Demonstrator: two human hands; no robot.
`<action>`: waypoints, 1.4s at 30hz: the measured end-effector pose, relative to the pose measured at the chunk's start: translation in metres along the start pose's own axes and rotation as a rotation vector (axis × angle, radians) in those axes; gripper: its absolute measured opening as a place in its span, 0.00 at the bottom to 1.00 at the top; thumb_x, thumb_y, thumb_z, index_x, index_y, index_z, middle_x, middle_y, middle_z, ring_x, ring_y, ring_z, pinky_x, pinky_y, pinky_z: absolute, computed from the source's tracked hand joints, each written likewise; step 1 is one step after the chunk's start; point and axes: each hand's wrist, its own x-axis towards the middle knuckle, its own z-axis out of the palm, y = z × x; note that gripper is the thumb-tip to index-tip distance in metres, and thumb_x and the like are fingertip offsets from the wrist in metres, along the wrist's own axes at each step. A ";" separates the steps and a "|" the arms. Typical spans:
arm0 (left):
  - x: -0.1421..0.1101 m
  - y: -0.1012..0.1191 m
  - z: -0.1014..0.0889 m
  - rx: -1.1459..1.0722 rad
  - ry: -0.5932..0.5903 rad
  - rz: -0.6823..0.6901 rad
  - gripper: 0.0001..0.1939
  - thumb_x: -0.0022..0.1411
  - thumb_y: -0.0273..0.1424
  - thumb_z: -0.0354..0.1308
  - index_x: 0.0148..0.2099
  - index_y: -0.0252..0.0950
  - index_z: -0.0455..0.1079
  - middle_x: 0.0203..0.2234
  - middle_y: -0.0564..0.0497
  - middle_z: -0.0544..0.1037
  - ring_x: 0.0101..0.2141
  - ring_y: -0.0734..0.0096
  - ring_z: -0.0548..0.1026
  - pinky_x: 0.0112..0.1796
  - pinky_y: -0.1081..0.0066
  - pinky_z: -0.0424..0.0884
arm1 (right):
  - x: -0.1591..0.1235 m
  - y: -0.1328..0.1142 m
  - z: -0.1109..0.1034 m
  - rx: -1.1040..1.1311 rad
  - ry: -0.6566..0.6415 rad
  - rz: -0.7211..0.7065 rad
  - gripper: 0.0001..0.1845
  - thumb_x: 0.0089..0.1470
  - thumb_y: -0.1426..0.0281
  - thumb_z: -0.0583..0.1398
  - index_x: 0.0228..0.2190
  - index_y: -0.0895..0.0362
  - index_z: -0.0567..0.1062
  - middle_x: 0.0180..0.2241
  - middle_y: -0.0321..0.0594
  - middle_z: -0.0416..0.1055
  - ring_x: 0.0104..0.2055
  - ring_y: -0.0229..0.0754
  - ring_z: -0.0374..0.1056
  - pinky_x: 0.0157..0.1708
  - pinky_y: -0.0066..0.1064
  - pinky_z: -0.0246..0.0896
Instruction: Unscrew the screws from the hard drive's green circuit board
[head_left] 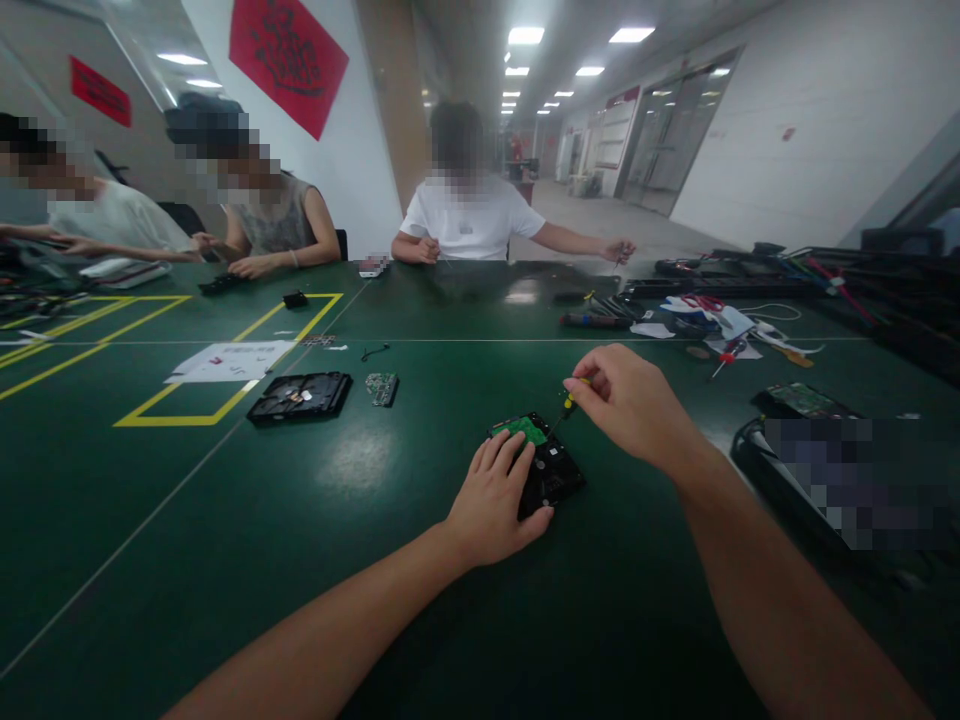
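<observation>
A black hard drive (559, 472) with a green circuit board (527, 430) on its upper face lies on the green table in front of me. My left hand (499, 495) rests over its left part, fingers stretched out across the drive and the board's near edge, thumb along the near side. Pinched in my right hand (619, 405) is a small screwdriver (569, 402) with a yellow and black handle. Its thin shaft slants down to the drive near the board's right edge; whether the tip sits in a screw is too small to tell.
Left of the drive lie another black hard drive (300, 397), a loose circuit board (382, 389) and paper sheets (231, 361). A red-tipped screwdriver (726, 358), cables and dark equipment (795, 480) occupy the right. Across the table sits a person in white (469, 215); two more people sit at left.
</observation>
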 end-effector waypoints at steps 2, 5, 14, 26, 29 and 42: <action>0.000 0.000 0.000 0.003 -0.002 0.003 0.45 0.64 0.51 0.60 0.75 0.36 0.51 0.71 0.38 0.57 0.71 0.39 0.51 0.68 0.41 0.51 | 0.000 0.000 -0.002 0.033 -0.034 -0.026 0.04 0.62 0.69 0.61 0.35 0.55 0.76 0.36 0.43 0.78 0.39 0.47 0.73 0.40 0.37 0.64; 0.000 0.000 0.000 0.008 -0.002 -0.002 0.45 0.64 0.50 0.60 0.75 0.35 0.52 0.71 0.37 0.58 0.71 0.39 0.51 0.68 0.41 0.52 | 0.000 0.000 -0.003 0.122 -0.091 -0.108 0.07 0.63 0.72 0.60 0.41 0.53 0.79 0.41 0.39 0.81 0.42 0.46 0.75 0.44 0.37 0.65; 0.000 0.001 -0.001 0.017 0.006 -0.001 0.44 0.64 0.50 0.59 0.74 0.37 0.52 0.71 0.39 0.58 0.71 0.40 0.52 0.68 0.41 0.52 | 0.000 -0.005 0.007 0.201 -0.065 -0.168 0.17 0.62 0.80 0.55 0.42 0.54 0.81 0.47 0.40 0.81 0.50 0.45 0.76 0.54 0.37 0.66; 0.000 0.000 0.000 -0.001 0.018 0.006 0.44 0.64 0.49 0.61 0.74 0.36 0.53 0.70 0.37 0.58 0.71 0.40 0.52 0.68 0.40 0.52 | 0.001 0.005 0.003 0.047 -0.040 -0.031 0.08 0.61 0.63 0.65 0.37 0.56 0.79 0.36 0.42 0.77 0.36 0.45 0.72 0.38 0.36 0.64; 0.000 -0.001 0.000 -0.019 0.024 0.017 0.44 0.64 0.49 0.61 0.74 0.37 0.52 0.70 0.38 0.58 0.71 0.40 0.52 0.68 0.40 0.52 | 0.004 0.011 0.002 0.101 -0.038 -0.035 0.07 0.62 0.65 0.65 0.38 0.54 0.81 0.39 0.41 0.79 0.36 0.43 0.73 0.38 0.35 0.64; 0.000 -0.001 -0.004 -0.118 0.140 -0.040 0.42 0.63 0.52 0.63 0.70 0.38 0.58 0.67 0.36 0.59 0.68 0.40 0.56 0.65 0.41 0.59 | 0.001 0.000 0.001 0.207 -0.120 -0.009 0.12 0.66 0.67 0.59 0.47 0.53 0.81 0.38 0.39 0.82 0.35 0.43 0.76 0.36 0.34 0.64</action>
